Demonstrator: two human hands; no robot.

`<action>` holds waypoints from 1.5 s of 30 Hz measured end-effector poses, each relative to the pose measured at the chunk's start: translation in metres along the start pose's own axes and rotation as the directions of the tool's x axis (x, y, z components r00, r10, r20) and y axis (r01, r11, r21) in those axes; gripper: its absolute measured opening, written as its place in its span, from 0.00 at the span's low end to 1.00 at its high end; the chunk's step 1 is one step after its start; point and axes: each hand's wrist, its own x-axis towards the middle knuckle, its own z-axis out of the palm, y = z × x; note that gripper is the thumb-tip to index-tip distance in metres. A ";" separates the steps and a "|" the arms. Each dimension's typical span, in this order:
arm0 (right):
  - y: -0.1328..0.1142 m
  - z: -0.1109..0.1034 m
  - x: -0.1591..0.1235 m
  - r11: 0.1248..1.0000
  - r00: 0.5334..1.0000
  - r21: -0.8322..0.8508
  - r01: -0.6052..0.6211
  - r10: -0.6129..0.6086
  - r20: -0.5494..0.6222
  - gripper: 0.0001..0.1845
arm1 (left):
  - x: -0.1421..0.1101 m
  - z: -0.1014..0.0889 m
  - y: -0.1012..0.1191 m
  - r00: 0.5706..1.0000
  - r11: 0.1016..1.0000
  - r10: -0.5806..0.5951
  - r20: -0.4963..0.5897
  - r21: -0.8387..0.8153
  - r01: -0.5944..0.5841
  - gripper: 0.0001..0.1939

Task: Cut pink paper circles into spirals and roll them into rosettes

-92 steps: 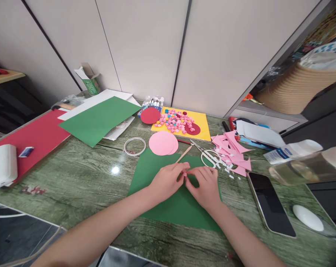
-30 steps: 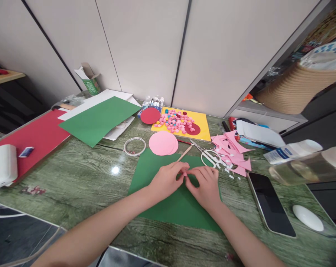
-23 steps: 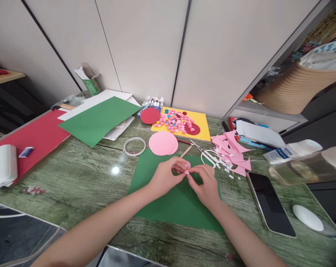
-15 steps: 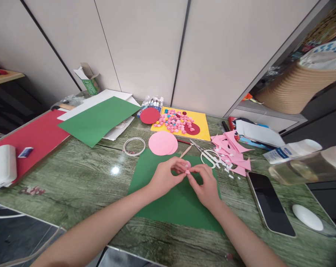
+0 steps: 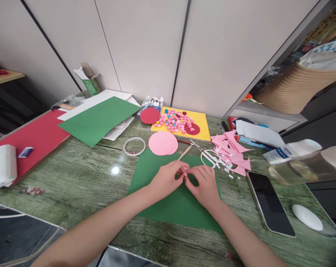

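My left hand and my right hand meet over a green paper sheet on the table. Both pinch a tiny pink paper piece between their fingertips, low against the sheet. A thin wooden stick pokes out from behind my left hand's fingers; whether the hand holds it I cannot tell. Just beyond lie pink paper circles and white-handled scissors.
A yellow sheet carries several small pink paper balls. Pink scraps lie right of the scissors, a tape roll to the left. A phone, a white mouse and a bottle sit at right; green and red sheets at left.
The hands had lifted the pink piece a little and turned it between the fingertips; now they have come back down onto the green sheet, still pinching it.
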 end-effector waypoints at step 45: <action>0.002 0.000 -0.001 0.990 0.995 0.098 -0.098 0.098 0.007 0.02 | 0.003 -0.001 0.001 0.999 0.987 -0.038 -0.029 -0.157 0.033 0.14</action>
